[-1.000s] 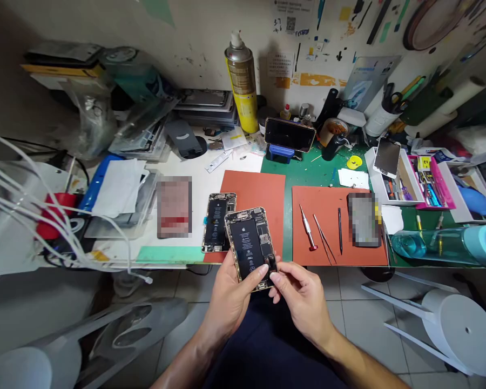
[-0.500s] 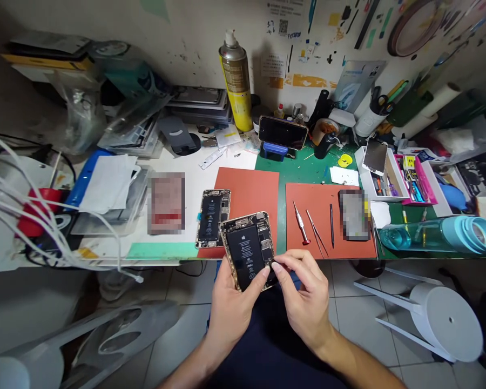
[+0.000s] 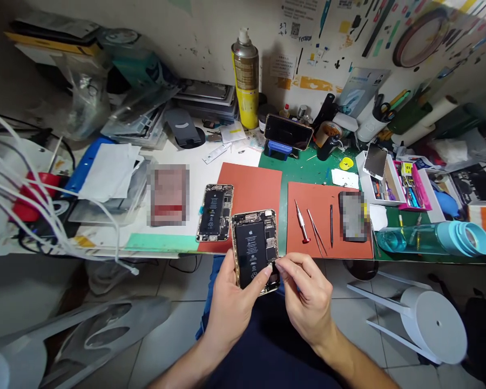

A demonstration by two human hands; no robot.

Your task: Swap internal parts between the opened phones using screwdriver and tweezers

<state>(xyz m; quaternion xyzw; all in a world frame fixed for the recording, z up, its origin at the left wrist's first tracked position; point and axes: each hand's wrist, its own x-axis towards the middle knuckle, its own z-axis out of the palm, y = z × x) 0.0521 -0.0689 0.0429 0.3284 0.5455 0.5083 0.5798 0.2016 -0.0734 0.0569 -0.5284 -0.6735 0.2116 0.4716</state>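
Note:
My left hand (image 3: 230, 308) holds an opened phone body (image 3: 254, 249) with its black battery showing, just in front of the desk edge. The thumb rests on the battery's lower part. My right hand (image 3: 308, 300) pinches a small part at the phone's lower right corner with thumb and forefinger. A second opened phone (image 3: 215, 212) lies flat on the desk, half on the left red mat (image 3: 253, 189). A red-handled screwdriver (image 3: 302, 228), tweezers (image 3: 316, 232) and a black pry tool (image 3: 331, 226) lie on the right red mat (image 3: 328, 205).
A yellow spray can (image 3: 246, 78) stands at the back wall. A dark phone (image 3: 287, 131) sits on a blue stand. A teal bottle (image 3: 433, 237) lies at the right edge. White cables (image 3: 44, 216) hang at left. Trays of tools (image 3: 405, 181), a white stool (image 3: 433, 324).
The phone has been turned more upright in my left hand. My right fingers stay pinched at its lower right corner. The view has shifted slightly.

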